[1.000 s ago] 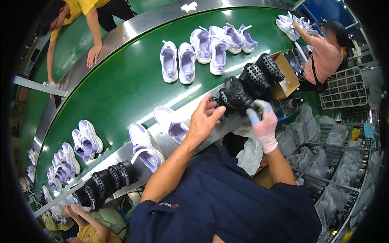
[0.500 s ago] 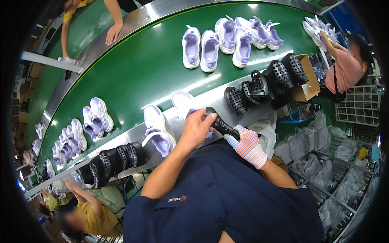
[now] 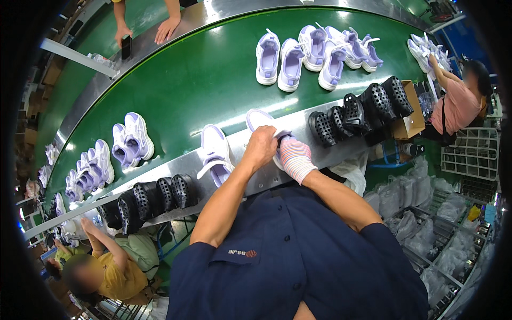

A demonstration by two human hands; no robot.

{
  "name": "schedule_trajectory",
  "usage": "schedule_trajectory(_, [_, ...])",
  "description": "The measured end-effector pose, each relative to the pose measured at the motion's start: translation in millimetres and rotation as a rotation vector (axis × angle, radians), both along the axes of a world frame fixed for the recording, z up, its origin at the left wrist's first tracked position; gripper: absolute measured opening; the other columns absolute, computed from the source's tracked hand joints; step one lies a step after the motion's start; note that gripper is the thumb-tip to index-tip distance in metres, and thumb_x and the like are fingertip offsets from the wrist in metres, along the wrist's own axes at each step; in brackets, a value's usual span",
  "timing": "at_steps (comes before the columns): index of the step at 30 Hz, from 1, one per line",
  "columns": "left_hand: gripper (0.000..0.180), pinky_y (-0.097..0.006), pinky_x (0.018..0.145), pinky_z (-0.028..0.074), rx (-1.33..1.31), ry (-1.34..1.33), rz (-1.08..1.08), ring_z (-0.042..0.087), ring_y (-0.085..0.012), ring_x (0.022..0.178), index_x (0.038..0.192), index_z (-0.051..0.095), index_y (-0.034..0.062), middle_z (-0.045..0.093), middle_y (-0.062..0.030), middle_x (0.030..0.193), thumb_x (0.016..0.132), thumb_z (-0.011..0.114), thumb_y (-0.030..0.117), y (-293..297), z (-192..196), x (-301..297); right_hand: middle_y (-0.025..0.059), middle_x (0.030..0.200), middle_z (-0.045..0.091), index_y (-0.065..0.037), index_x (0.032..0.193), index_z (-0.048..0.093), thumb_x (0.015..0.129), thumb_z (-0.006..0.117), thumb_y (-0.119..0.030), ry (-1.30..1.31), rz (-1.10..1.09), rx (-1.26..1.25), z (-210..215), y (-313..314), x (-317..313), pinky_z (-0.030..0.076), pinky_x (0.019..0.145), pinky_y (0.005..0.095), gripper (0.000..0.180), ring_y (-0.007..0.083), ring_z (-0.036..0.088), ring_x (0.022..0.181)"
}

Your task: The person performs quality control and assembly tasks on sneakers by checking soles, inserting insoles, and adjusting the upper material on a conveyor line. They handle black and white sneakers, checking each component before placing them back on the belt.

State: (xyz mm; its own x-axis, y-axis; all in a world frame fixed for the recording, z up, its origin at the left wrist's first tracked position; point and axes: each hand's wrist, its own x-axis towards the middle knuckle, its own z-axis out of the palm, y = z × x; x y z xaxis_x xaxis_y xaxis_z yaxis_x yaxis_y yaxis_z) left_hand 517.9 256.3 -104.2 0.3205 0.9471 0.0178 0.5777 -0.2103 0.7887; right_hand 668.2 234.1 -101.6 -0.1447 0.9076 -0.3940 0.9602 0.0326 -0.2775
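A white and lilac sneaker (image 3: 258,118) lies at the belt's near edge, toe pointing away from me. My bare left hand (image 3: 261,147) is closed on its tongue at the opening. My right hand (image 3: 296,159), in a striped knit glove, is closed over the same opening. Only a dark bit of the black perforated shoe form (image 3: 280,141) shows between my hands; the rest is hidden by them and the shoe. Just left of my left hand a matching sneaker (image 3: 214,152) rests with its strap loose across the opening.
Several black perforated shoe forms line the metal ledge at right (image 3: 354,114) and left (image 3: 154,198). More sneakers stand on the green belt (image 3: 186,90). A cardboard box (image 3: 409,114) sits at the right end. Co-workers are at right, lower left and across the belt. Bagged goods fill a rack (image 3: 426,234).
My right hand has moved left and forward to the sneaker's opening with the black shoe form. My left hand has shifted from the form to the tongue. The view has shifted slightly.
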Motion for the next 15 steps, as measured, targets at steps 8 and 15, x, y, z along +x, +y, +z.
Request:
schedule_trajectory(8, [0.102,-0.052,0.084,0.054,-0.476,0.117,0.252,0.068,-0.0488,0.093,0.159,0.021,0.0099,0.070,-0.0300,0.098,0.077,0.081,0.017,-40,-2,1,0.0204,0.098,0.071,-0.003,0.108,0.065,0.088,0.072,-0.028,0.058,-0.024,0.067,-3,-7,26,0.057,0.082,0.0476,0.033,0.0380,0.070,0.095])
schedule_trajectory(15, [0.089,-0.055,0.072,0.054,-0.343,0.182,0.428,0.069,-0.0468,0.076,0.158,0.025,0.0097,0.071,-0.0251,0.079,0.083,0.072,0.015,-44,-16,17,0.0216,0.090,0.072,-0.006,0.090,0.072,0.089,0.069,-0.034,0.050,-0.028,0.057,-38,14,6,0.055,0.077,0.0497,0.028,0.0417,0.069,0.085])
